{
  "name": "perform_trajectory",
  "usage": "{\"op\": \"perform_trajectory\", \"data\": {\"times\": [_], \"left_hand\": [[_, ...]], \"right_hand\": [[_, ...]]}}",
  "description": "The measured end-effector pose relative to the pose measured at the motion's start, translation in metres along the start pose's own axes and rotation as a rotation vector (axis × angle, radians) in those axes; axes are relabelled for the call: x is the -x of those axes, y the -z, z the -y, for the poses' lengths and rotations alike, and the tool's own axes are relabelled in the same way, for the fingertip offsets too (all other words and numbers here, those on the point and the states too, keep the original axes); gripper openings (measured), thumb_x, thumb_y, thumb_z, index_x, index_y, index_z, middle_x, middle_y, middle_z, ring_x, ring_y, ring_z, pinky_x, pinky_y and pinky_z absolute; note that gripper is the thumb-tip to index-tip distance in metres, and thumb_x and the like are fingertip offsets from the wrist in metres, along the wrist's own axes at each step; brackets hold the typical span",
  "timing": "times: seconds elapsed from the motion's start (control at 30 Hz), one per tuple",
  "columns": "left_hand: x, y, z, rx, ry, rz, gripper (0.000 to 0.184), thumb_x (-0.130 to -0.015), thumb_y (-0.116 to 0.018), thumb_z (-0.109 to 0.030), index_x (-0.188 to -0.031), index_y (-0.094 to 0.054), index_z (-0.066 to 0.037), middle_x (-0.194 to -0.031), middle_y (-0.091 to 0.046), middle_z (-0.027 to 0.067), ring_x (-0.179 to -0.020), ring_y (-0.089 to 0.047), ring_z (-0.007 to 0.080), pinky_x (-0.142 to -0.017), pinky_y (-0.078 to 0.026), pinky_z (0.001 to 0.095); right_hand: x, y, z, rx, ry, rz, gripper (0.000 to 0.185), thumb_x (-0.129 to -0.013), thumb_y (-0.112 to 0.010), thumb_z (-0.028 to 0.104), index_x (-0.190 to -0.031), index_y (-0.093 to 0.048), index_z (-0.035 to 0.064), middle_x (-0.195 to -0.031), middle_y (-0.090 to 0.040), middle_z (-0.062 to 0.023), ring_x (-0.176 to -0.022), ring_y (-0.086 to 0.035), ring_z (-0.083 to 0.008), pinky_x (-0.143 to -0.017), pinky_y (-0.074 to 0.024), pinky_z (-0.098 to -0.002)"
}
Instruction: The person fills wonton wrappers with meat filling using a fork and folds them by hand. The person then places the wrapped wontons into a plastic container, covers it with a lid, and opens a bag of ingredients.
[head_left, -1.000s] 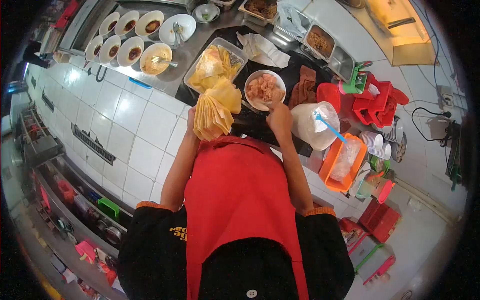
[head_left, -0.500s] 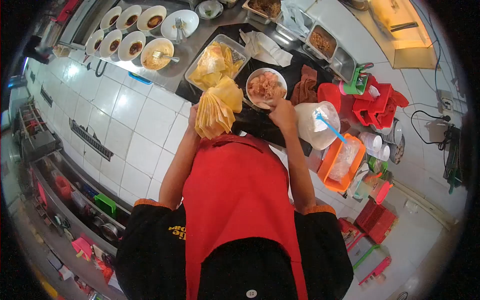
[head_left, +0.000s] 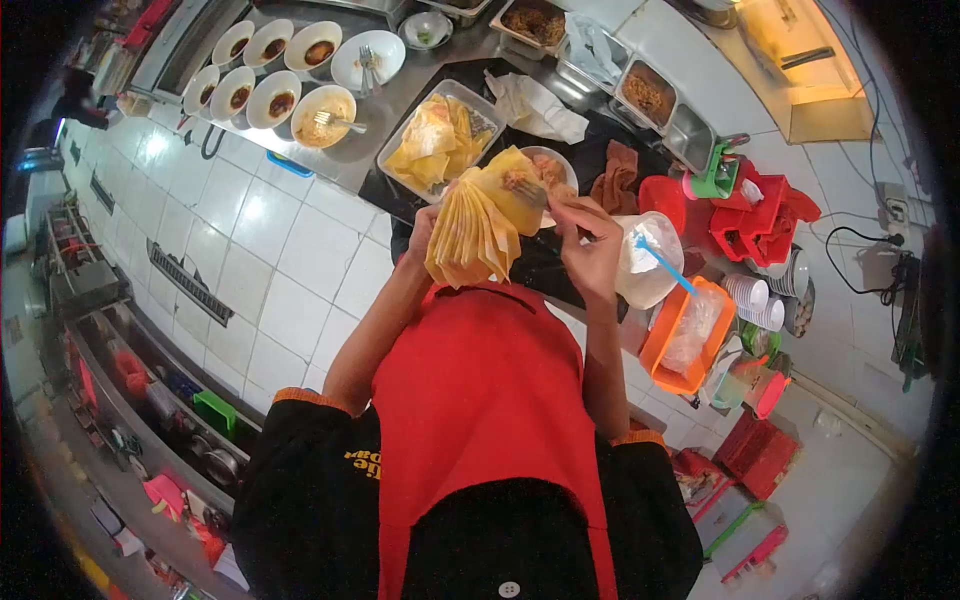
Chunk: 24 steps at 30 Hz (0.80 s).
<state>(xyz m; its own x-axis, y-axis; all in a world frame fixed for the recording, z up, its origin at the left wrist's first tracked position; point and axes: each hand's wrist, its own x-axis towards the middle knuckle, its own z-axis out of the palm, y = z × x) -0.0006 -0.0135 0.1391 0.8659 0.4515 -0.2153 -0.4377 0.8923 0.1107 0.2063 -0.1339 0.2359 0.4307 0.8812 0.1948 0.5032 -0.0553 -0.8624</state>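
Observation:
My left hand (head_left: 424, 232) is closed around a fanned stack of thin yellow dough wrappers (head_left: 466, 240). My right hand (head_left: 594, 238) pinches a small, blurred metal utensil (head_left: 527, 191) whose kind I cannot make out. Its tip is at the top wrapper, where a dab of pinkish minced filling (head_left: 514, 179) shows. Just behind the wrappers stands a white bowl (head_left: 574, 178) of that mince, partly hidden. Beyond my left hand, a clear plastic tub (head_left: 385, 164) holds folded yellow dough pieces (head_left: 432, 140).
White bowls with dark sauce (head_left: 271, 100) and a plate with cutlery (head_left: 386, 50) stand at the back left. A white cloth (head_left: 540, 108), brown cloth (head_left: 615, 172), plastic bag with a blue spoon (head_left: 643, 275) and orange basket (head_left: 652, 352) lie rightward. Metal food pans (head_left: 690, 135) line the back.
My right hand has come up from the mince bowl to the wrapper stack with the utensil. The stack has shifted right, and filling now shows on its top wrapper.

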Motion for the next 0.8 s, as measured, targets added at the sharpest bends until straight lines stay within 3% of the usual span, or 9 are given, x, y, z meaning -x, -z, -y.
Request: {"op": "perform_trajectory", "data": {"times": [0.2,0.27,0.3,0.47,0.53,0.57,0.7,0.77,0.8], "left_hand": [[-0.002,-0.006,-0.008,-0.325,-0.250,0.191,0.057,-0.106,-0.031,-0.039,-0.126,-0.051,0.010,-0.117,-0.063,0.0235,-0.101,-0.067,0.0323,-0.088,-0.057,0.0434],[-0.001,-0.026,-0.014,-0.170,-0.109,0.024,0.058,-0.105,-0.033,-0.041,-0.125,-0.051,0.010,-0.116,-0.064,0.0227,-0.098,-0.068,0.0314,-0.085,-0.058,0.0429],[0.004,-0.017,-0.015,-0.357,-0.125,0.029,0.052,-0.104,-0.037,-0.034,-0.126,-0.051,0.010,-0.117,-0.063,0.0230,-0.100,-0.067,0.0317,-0.089,-0.056,0.0432],[0.002,-0.010,-0.011,-0.227,0.054,0.098,0.046,-0.099,-0.038,-0.018,-0.137,-0.043,0.007,-0.125,-0.058,0.0211,-0.110,-0.063,0.0305,-0.097,-0.051,0.0412],[0.007,-0.039,-0.010,-0.157,0.007,0.029,0.048,-0.095,-0.042,-0.022,-0.130,-0.048,0.010,-0.123,-0.060,0.0229,-0.109,-0.063,0.0326,-0.098,-0.051,0.0441],[0.014,-0.058,-0.007,-0.567,-0.102,-0.200,0.048,-0.096,-0.041,-0.022,-0.131,-0.047,0.009,-0.125,-0.059,0.0228,-0.110,-0.063,0.0333,-0.098,-0.051,0.0450],[0.014,-0.044,-0.007,-0.531,-0.166,-0.136,0.048,-0.098,-0.038,-0.023,-0.132,-0.047,0.009,-0.127,-0.058,0.0227,-0.112,-0.062,0.0337,-0.099,-0.051,0.0454],[0.008,-0.040,-0.006,-0.057,-0.110,0.198,0.046,-0.096,-0.039,-0.017,-0.137,-0.043,0.004,-0.126,-0.058,0.0218,-0.114,-0.061,0.0317,-0.100,-0.049,0.0423],[0.005,-0.033,-0.006,-0.059,-0.109,0.197,0.046,-0.096,-0.039,-0.017,-0.137,-0.043,0.004,-0.126,-0.058,0.0218,-0.114,-0.061,0.0317,-0.100,-0.049,0.0423]], "right_hand": [[0.007,0.030,-0.014,-0.241,-0.064,-0.039,0.026,-0.087,-0.055,-0.011,-0.104,-0.072,-0.0020,-0.088,-0.067,-0.0079,-0.070,-0.058,-0.0108,-0.062,-0.0458,-0.0217],[0.002,0.047,0.005,-0.402,-0.114,0.060,0.025,-0.088,-0.056,-0.009,-0.105,-0.072,-0.0009,-0.086,-0.068,-0.0084,-0.067,-0.057,-0.0112,-0.061,-0.0454,-0.0220],[-0.003,0.051,0.017,-0.369,-0.064,0.104,0.024,-0.089,-0.057,-0.008,-0.106,-0.072,0.0005,-0.083,-0.068,-0.0076,-0.061,-0.055,-0.0091,-0.056,-0.0429,-0.0214],[-0.027,0.051,0.018,-0.156,-0.141,0.215,0.035,-0.083,-0.053,-0.013,-0.105,-0.074,0.0043,-0.086,-0.069,-0.0075,-0.061,-0.054,-0.0088,-0.055,-0.0407,-0.0208],[-0.032,0.054,0.018,-0.212,-0.135,0.246,0.037,-0.080,-0.053,-0.015,-0.103,-0.074,0.0037,-0.083,-0.069,-0.0087,-0.064,-0.056,-0.0107,-0.057,-0.0417,-0.0221],[-0.032,0.054,0.022,-0.214,-0.132,0.249,0.037,-0.080,-0.053,-0.015,-0.103,-0.074,0.0037,-0.083,-0.069,-0.0087,-0.064,-0.056,-0.0107,-0.057,-0.0417,-0.0221],[-0.021,0.040,0.022,-0.224,-0.011,0.161,0.028,-0.084,-0.058,-0.014,-0.099,-0.075,0.0032,-0.089,-0.067,-0.0091,-0.067,-0.058,-0.0104,-0.059,-0.0464,-0.0227],[-0.019,0.030,0.014,-0.227,0.062,0.085,0.027,-0.080,-0.059,-0.018,-0.091,-0.074,0.0005,-0.090,-0.067,-0.0102,-0.071,-0.060,-0.0122,-0.063,-0.0498,-0.0230],[-0.018,0.029,0.013,-0.229,0.061,0.083,0.027,-0.080,-0.059,-0.018,-0.091,-0.074,0.0005,-0.090,-0.067,-0.0102,-0.071,-0.060,-0.0122,-0.063,-0.0498,-0.0230]]}}
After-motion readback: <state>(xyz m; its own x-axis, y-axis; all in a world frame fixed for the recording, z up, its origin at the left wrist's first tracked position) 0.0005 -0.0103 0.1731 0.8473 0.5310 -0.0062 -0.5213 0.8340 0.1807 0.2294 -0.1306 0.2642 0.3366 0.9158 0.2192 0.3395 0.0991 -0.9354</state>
